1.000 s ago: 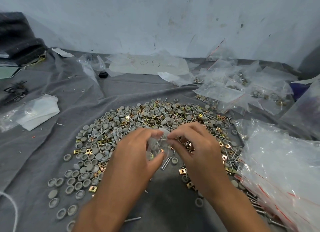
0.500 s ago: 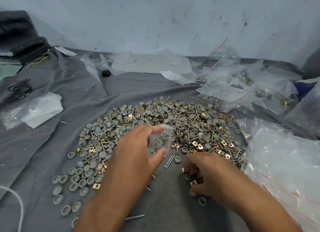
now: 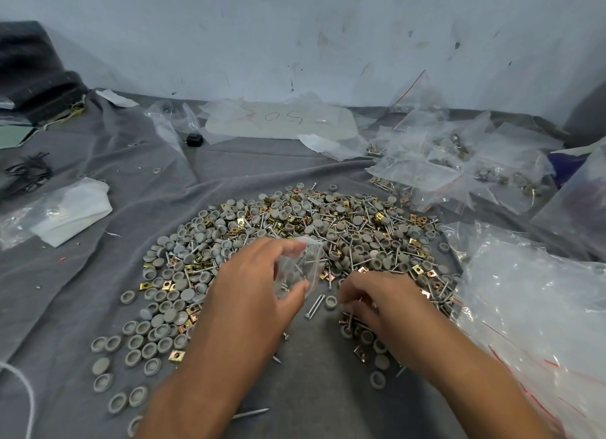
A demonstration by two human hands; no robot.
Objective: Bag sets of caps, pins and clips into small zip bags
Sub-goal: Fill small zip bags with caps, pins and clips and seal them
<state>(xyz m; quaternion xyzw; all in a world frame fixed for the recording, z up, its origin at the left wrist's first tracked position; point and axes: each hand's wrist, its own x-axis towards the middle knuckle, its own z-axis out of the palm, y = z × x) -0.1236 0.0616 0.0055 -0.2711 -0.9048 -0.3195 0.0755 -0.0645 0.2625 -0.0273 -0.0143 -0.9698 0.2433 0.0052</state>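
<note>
Now lower, the right hand point(image 3: 377, 302) pinches a pin point(image 3: 350, 319) from the pile just beside the left hand point(image 3: 252, 291), which holds a small bag point(image 3: 300, 268).

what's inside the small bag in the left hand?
Through the clear small bag, gripped by the left hand, a few grey caps and thin metal pins show. Any clips cannot be made out; the fingers and creased plastic cover part of the contents, so no count.

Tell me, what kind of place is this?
Probably a small hand-packing workspace: a heap of loose caps, pins and clips on a grey cloth, with filled zip bags piled at the right.
</note>
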